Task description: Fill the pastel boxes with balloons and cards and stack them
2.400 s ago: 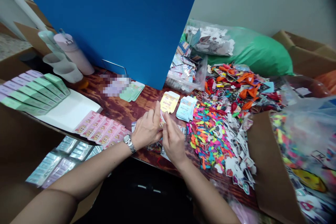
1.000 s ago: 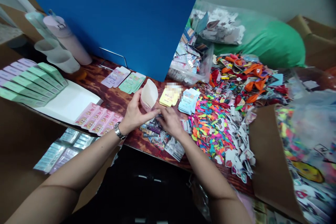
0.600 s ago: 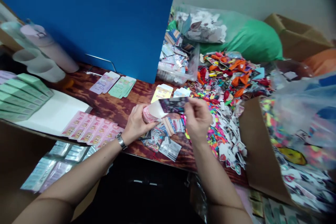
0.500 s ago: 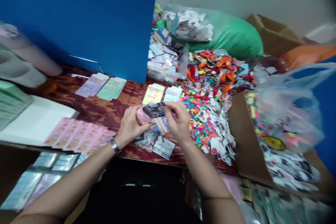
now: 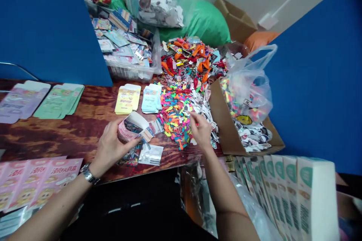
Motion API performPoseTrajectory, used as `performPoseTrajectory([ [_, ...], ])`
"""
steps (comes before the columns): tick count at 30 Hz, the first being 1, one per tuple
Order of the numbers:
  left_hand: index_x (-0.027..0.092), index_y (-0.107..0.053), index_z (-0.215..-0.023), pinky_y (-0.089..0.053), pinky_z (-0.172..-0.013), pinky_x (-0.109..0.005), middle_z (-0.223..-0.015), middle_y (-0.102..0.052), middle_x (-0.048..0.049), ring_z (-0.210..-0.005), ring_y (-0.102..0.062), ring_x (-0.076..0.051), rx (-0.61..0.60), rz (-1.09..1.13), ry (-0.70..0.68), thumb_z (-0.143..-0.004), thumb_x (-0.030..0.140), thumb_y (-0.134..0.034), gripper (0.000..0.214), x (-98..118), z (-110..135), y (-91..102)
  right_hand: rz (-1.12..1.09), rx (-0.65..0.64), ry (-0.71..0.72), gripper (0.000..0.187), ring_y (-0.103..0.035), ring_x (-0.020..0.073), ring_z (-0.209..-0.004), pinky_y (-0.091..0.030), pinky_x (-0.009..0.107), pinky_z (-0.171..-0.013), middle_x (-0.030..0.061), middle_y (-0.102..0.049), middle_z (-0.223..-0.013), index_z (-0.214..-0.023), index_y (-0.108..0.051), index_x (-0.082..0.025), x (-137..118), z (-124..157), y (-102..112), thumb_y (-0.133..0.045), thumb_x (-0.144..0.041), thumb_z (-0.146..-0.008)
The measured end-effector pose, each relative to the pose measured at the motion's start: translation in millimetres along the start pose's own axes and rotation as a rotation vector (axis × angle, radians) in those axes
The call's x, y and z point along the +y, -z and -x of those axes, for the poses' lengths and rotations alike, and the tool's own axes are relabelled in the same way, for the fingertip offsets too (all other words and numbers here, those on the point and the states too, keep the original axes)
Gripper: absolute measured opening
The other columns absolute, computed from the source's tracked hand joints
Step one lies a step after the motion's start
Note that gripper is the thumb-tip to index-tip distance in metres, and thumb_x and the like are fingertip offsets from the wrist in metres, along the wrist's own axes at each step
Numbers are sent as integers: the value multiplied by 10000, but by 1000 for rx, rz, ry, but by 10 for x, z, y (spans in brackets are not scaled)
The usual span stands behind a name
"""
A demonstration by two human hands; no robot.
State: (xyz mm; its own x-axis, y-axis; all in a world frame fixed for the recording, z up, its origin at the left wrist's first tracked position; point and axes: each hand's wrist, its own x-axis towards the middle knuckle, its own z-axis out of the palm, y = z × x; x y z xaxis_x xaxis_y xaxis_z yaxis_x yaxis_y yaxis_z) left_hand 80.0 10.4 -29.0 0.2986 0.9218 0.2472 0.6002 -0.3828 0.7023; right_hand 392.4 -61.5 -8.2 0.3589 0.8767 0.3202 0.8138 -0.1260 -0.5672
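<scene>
My left hand (image 5: 111, 143), with a metal watch at its wrist, grips a small pink paper box (image 5: 127, 132). The box's white flap stands open at the top, and a dark printed card (image 5: 132, 127) shows inside. My right hand (image 5: 201, 131) is over the border between a heap of small bright-coloured pieces, apparently balloons (image 5: 175, 115), and a strip of white cut-out stickers (image 5: 203, 106). Its thumb and finger are pinched together; what they hold, if anything, is unclear. Below the box lie printed cards (image 5: 131, 156) and a clear-and-white packet (image 5: 151, 155).
Yellow boxes (image 5: 128, 99), light blue boxes (image 5: 152, 98), green boxes (image 5: 60, 101) and purple boxes (image 5: 24, 99) lie flat in stacks. Pink boxes (image 5: 56, 175) overlap at left. Behind stand a clear bin (image 5: 131, 71) and a blue panel (image 5: 53, 26); a cardboard carton (image 5: 226, 124) borders the right.
My right hand has left the pink box, where it held a dark card, and moved right to the heap. The card is now inside the box. The view has turned right.
</scene>
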Motion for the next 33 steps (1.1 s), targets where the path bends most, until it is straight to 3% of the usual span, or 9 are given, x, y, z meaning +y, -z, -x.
performPoseTrajectory([
  [4,204,-488,-1275,-512,-884,-476,-1145,-628,-126,-1046,-621,-334,-46,24,-83,-738,543,-724,677,50,-5,-96,184,-93,-168,383,-650,222,-832,-487,348,-801,107,-713,-974,-1137,-675,-155,419,-161,-28,-468,-408,-936],
  [10,220,-474,-1282,-509,-915,-480,-1183,-621,-122,-1084,-612,-330,-32,40,-126,-743,533,-726,673,146,-4,-106,374,-100,-241,535,-609,276,-977,-436,348,-815,150,-677,-1108,-1347,-532,-162,433,-383,-350,-563,-420,-879],
  [13,219,-475,-1284,-511,-911,-476,-1177,-627,-117,-1076,-614,-325,-34,15,-110,-740,533,-731,678,95,13,-69,334,-81,-221,377,-603,240,-884,-422,314,-767,124,-689,-1000,-1189,-619,-151,436,-437,-288,-464,-373,-927],
  [16,204,-476,-1285,-504,-924,-477,-1188,-622,-121,-1089,-606,-322,-47,17,-108,-744,523,-731,677,58,19,-87,296,-144,-168,393,-584,195,-774,-419,274,-702,80,-682,-894,-1053,-645,-148,425,-470,-176,-360,-407,-973],
  [20,210,-463,-1297,-505,-923,-473,-1195,-610,-110,-1098,-599,-318,-94,39,-117,-751,494,-733,672,123,0,-184,260,-310,-70,317,-585,160,-703,-412,233,-645,3,-684,-828,-1148,-623,-209,322,-489,-232,-515,-407,-925],
  [22,229,-437,-1325,-506,-917,-473,-1208,-601,-100,-1096,-596,-316,-118,53,-149,-762,483,-725,682,170,-11,-216,291,-364,-50,291,-588,175,-697,-401,245,-637,13,-678,-792,-1134,-646,-219,262,-490,-315,-601,-344,-875],
  [25,222,-418,-1348,-492,-938,-464,-1223,-590,-107,-1108,-583,-311,-142,53,-196,-768,497,-716,708,193,-26,-220,351,-382,-27,182,-591,207,-763,-397,272,-667,67,-665,-827,-1009,-692,-205,183,-493,-349,-582,-267,-878],
  [29,183,-441,-1337,-481,-925,-444,-1177,-595,-122,-1092,-572,-306,-169,-11,-195,-789,489,-688,674,163,-66,-240,364,-343,50,175,-570,216,-889,-401,276,-724,86,-629,-959,-972,-699,-214,-4,-509,-136,-554,-286,-906],
  [33,185,-457,-1333,-467,-924,-431,-1171,-596,-111,-1079,-552,-298,-191,-59,-234,-816,385,-656,589,195,-147,-358,155,-326,189,180,-538,170,-723,-368,257,-649,24,-586,-765,-831,-666,-201,-380,-480,108,-557,-310,-923],
])
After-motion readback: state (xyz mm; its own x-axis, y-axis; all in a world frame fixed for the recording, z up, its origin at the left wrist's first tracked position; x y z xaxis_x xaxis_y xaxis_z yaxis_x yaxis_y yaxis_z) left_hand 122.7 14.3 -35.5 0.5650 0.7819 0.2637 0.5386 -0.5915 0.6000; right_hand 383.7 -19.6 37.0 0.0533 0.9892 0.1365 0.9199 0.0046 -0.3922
